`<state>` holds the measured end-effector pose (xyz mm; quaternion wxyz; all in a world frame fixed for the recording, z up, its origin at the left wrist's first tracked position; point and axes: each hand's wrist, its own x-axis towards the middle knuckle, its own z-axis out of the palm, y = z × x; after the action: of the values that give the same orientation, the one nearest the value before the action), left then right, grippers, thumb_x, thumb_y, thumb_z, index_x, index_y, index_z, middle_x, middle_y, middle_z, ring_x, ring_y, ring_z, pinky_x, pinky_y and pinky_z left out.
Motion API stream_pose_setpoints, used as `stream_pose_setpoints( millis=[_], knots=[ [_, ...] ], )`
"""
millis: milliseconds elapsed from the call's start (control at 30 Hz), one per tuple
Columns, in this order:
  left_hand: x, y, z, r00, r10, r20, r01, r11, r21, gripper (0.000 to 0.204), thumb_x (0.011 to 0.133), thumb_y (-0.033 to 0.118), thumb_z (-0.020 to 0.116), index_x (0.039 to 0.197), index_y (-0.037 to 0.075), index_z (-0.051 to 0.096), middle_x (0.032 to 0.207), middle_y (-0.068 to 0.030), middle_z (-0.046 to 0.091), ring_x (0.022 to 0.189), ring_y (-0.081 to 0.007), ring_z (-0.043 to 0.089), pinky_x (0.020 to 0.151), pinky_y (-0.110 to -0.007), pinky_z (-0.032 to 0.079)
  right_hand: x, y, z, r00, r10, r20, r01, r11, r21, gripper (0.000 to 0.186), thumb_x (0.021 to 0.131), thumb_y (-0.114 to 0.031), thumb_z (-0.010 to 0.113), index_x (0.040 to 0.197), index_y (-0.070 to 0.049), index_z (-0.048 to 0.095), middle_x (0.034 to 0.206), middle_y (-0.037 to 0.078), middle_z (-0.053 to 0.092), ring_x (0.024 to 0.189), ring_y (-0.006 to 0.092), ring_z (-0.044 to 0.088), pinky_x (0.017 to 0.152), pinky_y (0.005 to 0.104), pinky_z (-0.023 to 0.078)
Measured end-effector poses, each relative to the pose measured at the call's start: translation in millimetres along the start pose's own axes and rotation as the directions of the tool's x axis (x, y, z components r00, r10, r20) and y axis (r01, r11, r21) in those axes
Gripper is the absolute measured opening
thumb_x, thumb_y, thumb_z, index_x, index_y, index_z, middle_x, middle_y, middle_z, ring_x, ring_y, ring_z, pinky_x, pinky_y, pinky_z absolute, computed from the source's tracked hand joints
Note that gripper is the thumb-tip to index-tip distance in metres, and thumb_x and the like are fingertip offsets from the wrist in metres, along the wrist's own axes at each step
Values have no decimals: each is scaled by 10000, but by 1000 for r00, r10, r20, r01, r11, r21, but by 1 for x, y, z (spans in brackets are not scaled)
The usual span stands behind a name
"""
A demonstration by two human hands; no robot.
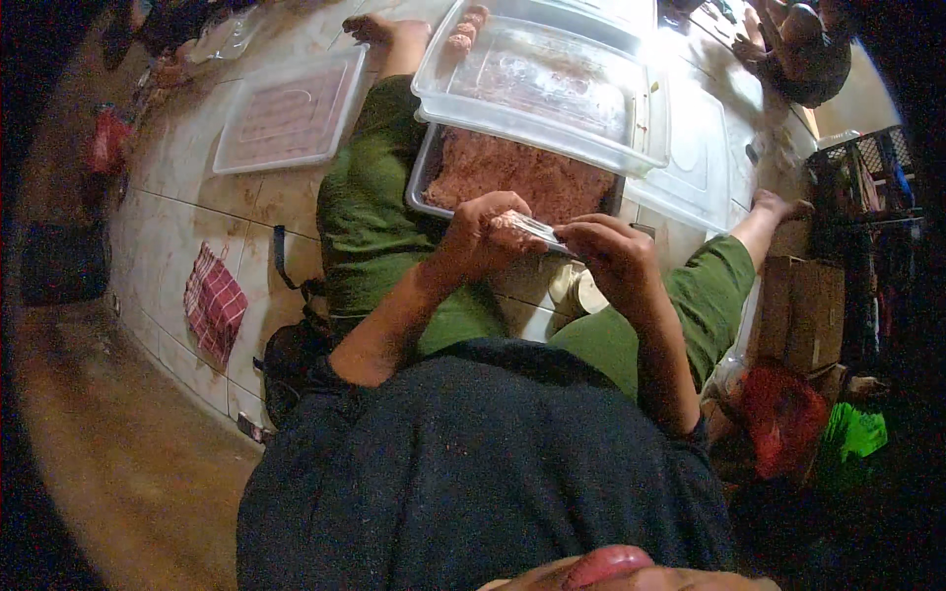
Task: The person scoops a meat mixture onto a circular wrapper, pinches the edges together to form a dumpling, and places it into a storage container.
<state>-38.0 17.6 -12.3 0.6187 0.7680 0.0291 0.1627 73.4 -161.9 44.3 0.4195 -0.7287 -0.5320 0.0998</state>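
My left hand is closed round a lump of pale pink mixture. My right hand pinches a thin white item, perhaps plastic film or a utensil, that reaches onto that lump. Both hands are at the front edge of a metal tray of reddish-brown minced mixture, between my legs. A clear plastic container overlaps the tray's far part; several pink shaped pieces lie along its left side.
Lidded containers or lids lie left and right on the tiles. A checked cloth and black bag are at my left; a round pale container between my legs; cardboard at right. Another person sits at upper right.
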Motion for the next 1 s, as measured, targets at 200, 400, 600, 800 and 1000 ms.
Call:
stream_pose_setpoints(
  millis=[200,400,600,800,1000],
  knots=[
    [3,-14,5,946,258,-197,-242,965,101,767,740,129,719,1322,16,232,809,-97,598,745,-174,552,709,-302,459,-9,11,-7,987,119,-104,-113,991,64,163,808,51,571,945,2,644,879,87,650,741,135,607,622,255,492],
    [4,3,8,996,-32,-83,9,964,-266,908,712,97,720,1396,33,127,837,-112,606,790,-174,572,735,-297,460,-27,21,24,938,337,-80,-298,902,312,168,862,-10,552,1002,-21,645,835,33,622,645,61,504,534,212,425],
    [3,-19,0,994,110,-26,-111,993,-47,282,666,42,672,929,15,572,797,-55,607,752,-127,580,688,-274,468,-13,-5,28,987,50,-151,-54,998,-19,165,816,-23,604,971,-36,657,913,111,645,763,181,631,642,266,507],
    [-2,-12,-3,1000,9,9,-7,990,-142,258,656,111,725,848,31,574,790,-67,615,748,-137,588,670,-281,474,-7,-12,22,997,14,-78,-26,987,-157,192,769,-5,639,950,-59,669,896,109,651,799,221,649,681,299,530],
    [-6,-7,-3,999,-12,-37,10,999,-33,324,676,207,780,853,26,579,766,-64,605,722,-146,575,664,-287,474,2,-13,9,997,52,-65,-54,998,-40,179,771,22,623,937,-33,660,917,115,652,807,206,647,682,287,528]
  ],
)
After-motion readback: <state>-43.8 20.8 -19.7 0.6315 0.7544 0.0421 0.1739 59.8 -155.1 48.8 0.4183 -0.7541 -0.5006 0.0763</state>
